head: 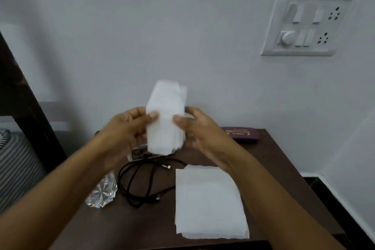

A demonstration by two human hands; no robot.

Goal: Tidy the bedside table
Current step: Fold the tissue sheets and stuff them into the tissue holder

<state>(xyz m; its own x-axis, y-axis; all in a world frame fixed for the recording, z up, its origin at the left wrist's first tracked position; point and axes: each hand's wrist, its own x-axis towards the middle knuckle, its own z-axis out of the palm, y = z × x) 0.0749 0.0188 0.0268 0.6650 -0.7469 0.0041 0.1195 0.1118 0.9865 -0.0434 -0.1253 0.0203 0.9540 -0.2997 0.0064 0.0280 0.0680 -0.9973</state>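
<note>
Both hands are raised above the worktop, pinching one folded white tissue (165, 117) between them. The left hand (125, 128) grips its left edge, thumb on the front and fingers curled behind; the right hand (199, 130) takes the right edge the same way. The tissue is soft, thin and slightly crumpled, a tall narrow rectangle held upright with ragged layered edges down its right side.

Below the right forearm a second tissue (209, 203) lies flat on the worktop (284, 178), a larger squarish sheet with a faintly torn lower edge, near the front right part of the surface. The worktop is dark brown wood with a matte grain.

Left of the flat tissue a black cable (140, 184) sits in loose loops, its metal plug ends near the middle of the surface. A clear faceted glass object (102, 193) stands at the front left, partly covered by the left forearm. Behind the held tissue a small white device (140, 153) is mostly hidden; what it is cannot be told. A maroon spectacle case (242, 135) with gold lettering lies at the back right, against the wall.

The wall is plain pale grey, with a white switch panel (306, 24) of rockers, a dial and sockets at upper right. A dark wooden frame and striped fabric (18, 168) fill the left edge.
</note>
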